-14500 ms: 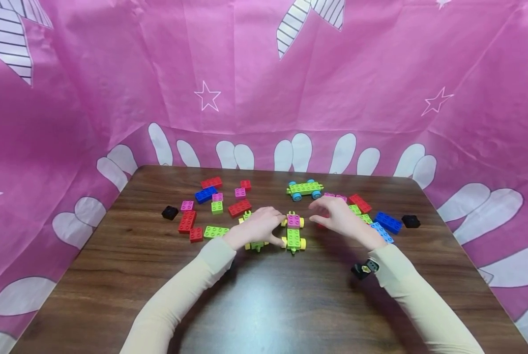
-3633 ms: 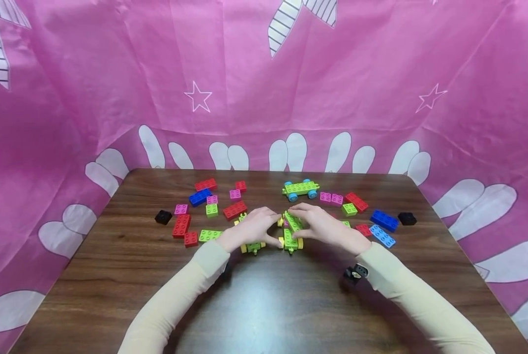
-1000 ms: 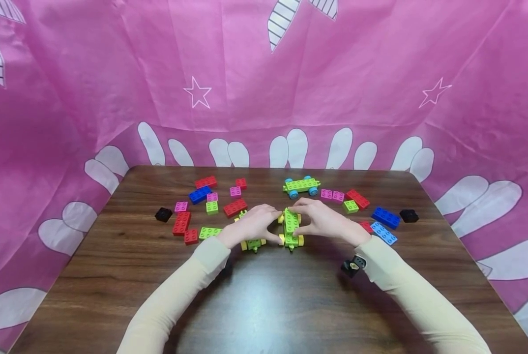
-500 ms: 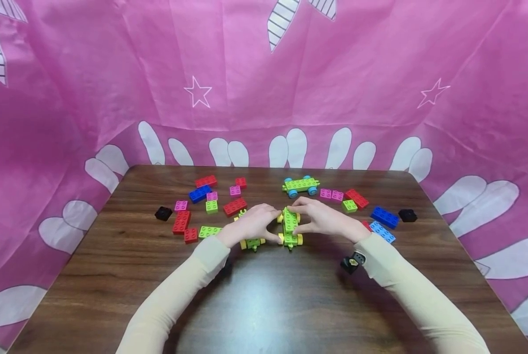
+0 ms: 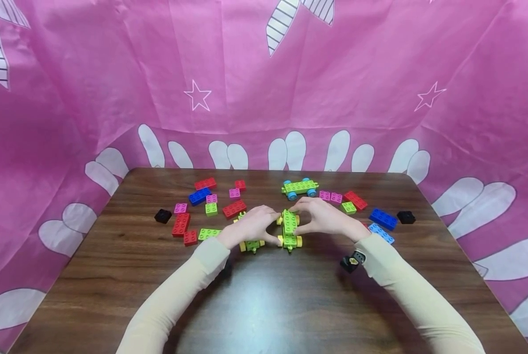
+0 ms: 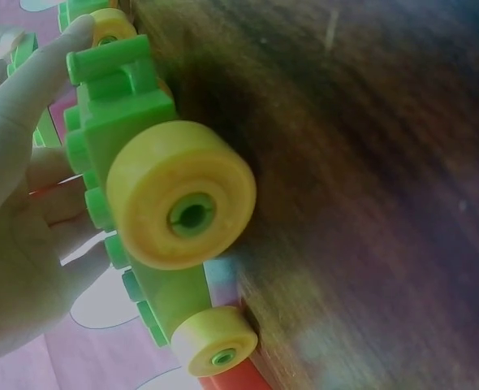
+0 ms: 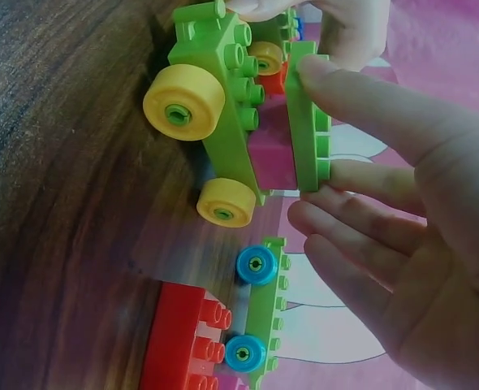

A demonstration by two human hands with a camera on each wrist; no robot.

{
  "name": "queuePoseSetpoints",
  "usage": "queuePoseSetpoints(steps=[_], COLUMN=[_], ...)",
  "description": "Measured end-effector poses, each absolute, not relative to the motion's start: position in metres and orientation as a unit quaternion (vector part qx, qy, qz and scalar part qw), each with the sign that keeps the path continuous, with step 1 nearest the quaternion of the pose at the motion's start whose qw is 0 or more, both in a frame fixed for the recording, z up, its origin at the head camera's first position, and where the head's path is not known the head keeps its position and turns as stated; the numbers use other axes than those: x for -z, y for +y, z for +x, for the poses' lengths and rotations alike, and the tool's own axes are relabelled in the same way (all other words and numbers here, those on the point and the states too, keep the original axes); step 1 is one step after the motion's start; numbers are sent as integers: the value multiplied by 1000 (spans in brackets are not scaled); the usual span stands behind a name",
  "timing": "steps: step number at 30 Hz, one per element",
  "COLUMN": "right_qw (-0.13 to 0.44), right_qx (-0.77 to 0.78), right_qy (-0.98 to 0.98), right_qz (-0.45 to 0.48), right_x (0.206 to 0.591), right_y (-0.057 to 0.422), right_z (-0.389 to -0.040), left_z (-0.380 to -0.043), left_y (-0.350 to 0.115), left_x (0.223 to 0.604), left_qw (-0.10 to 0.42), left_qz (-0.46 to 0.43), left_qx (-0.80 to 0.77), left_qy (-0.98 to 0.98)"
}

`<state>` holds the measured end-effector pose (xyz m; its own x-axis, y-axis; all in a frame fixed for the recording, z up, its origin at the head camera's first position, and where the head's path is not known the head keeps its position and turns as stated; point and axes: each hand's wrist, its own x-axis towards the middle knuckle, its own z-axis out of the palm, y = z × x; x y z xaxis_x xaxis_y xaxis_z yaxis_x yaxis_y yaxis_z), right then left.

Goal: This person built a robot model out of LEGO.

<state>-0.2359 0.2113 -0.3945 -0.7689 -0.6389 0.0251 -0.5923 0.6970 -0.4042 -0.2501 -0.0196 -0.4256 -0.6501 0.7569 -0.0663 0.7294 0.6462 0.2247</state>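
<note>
I had the right hand [image 5: 326, 218] pinching a long lime-green plastic brick [image 5: 290, 221] over a pink plastic brick [image 7: 270, 150] on the yellow-wheeled green plastic car [image 5: 290, 241]; the left hand [image 5: 251, 225] touched the car, grip unclear. I judged it the seating step, needing an even press next.

Your left hand [image 5: 251, 227] blocks the middle of the left yellow-wheeled car base [image 5: 253, 245] in the head view, its wrist overlapping one end of a green brick [image 5: 208, 234]. Your right hand [image 5: 321, 217] and sleeve [image 5: 384, 259] mask most of a red brick [image 5: 365, 225] and clip a light-blue brick [image 5: 381, 233]. Overhead, the green slab [image 7: 304, 122] conceals the pink brick [image 7: 272, 150] on the right yellow-wheeled car base [image 5: 290, 241]. From your left wrist, a red piece [image 6: 238, 378] runs out of frame, and the table's [image 6: 369, 203] grain blurs.
</note>
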Motion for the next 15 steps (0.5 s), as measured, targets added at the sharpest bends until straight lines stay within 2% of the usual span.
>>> queuePoseSetpoints(steps=[8, 15], right_qw=[53, 75], right_qx=[181, 172], right_qy=[920, 927], right_qz=[-344, -325], right_x=[393, 389], right_y=[210, 205], right_z=[-237, -236], left_z=[-248, -247], left_y=[-19, -18], left_x=[424, 423], left_qw=[72, 74], left_qz=[414, 415], left_qx=[-94, -90], left_qy=[903, 902])
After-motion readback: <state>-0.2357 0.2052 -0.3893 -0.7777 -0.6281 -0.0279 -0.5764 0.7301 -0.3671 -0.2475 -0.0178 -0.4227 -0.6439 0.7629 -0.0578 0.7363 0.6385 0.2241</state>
